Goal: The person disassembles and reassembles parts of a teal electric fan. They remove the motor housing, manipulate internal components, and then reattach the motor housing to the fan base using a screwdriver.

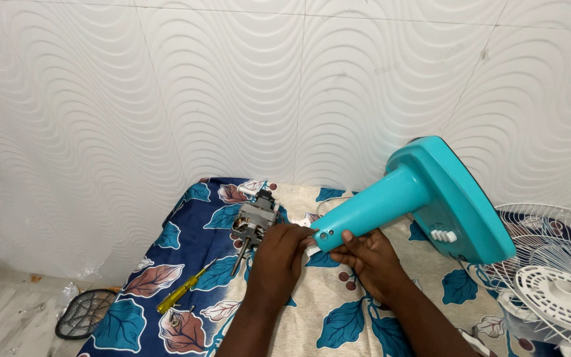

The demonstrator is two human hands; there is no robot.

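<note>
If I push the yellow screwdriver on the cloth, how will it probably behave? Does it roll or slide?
The yellow screwdriver looks stiff and light, so a push should move it easily. Its handle seems rounded, so it may roll sideways, though the patterned cloth is soft and would probably slow it. It lies near the cloth's left edge, so a leftward push might tip it off.

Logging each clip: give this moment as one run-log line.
left hand: at neck end of turquoise plastic fan stand | right hand: under neck | grey fan motor, yellow-handled screwdriver: on leaf-print cloth
</note>
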